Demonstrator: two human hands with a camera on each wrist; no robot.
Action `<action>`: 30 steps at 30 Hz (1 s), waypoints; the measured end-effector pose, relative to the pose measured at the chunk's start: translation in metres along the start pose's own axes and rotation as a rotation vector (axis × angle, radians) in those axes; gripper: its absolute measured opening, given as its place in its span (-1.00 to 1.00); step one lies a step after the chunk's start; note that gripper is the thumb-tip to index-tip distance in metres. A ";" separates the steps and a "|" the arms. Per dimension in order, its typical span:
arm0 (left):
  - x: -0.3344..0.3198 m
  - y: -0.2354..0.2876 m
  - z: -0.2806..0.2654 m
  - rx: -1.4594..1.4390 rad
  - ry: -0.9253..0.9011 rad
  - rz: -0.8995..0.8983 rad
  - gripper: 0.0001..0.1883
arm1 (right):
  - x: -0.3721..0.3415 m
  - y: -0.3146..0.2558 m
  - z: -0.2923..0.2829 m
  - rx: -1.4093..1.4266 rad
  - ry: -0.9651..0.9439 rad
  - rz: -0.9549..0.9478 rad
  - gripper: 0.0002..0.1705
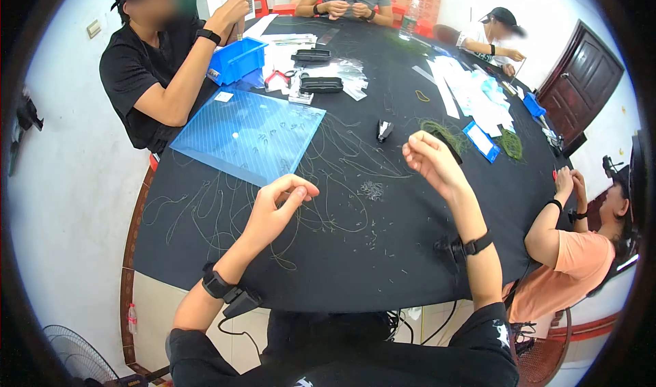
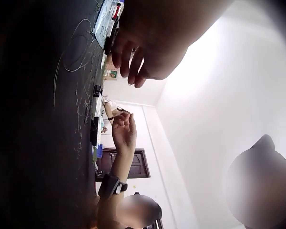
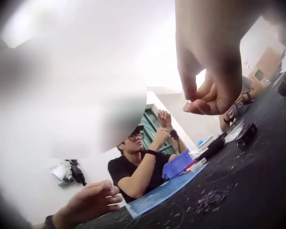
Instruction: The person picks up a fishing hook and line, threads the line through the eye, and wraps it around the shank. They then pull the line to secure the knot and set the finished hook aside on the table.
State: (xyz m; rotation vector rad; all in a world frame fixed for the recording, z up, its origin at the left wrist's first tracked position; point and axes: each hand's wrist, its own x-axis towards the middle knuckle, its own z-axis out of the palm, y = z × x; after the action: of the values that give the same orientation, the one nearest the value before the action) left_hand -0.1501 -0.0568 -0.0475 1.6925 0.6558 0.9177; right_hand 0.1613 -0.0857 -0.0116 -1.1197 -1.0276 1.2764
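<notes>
My left hand point(image 1: 273, 206) hovers over the near left of the black table, close to the blue board's front corner, its fingers loosely bent with nothing visible between them. Raised over the table at the right, my right hand point(image 1: 437, 165) brings thumb and fingertip together. In the right wrist view a tiny pale sliver shows at those fingertips point(image 3: 194, 106); I cannot tell what it is. Thin greenish cords point(image 1: 342, 158) lie looped under and between the hands. A small heap of tiny pieces point(image 1: 371, 191) and a black-and-silver clipper-like tool point(image 1: 384, 131) lie between them.
A translucent blue board point(image 1: 239, 137) with small dark hook-like pieces lies at left. Beyond are a blue bin point(image 1: 237, 60), black cases point(image 1: 321, 84) and papers. Green cord coils point(image 1: 510, 145) and a blue-framed card point(image 1: 482, 141) lie right. Several people sit around the table.
</notes>
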 end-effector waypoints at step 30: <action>0.027 0.017 0.088 -0.019 -0.117 -0.065 -0.85 | -0.064 0.049 0.036 0.582 -0.155 0.168 -0.85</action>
State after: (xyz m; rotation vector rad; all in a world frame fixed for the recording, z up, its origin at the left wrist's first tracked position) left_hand -0.0622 -0.0870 -0.0372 1.6848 0.6180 0.7702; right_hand 0.1140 -0.1490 -0.0516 -0.6727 -0.6109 1.6793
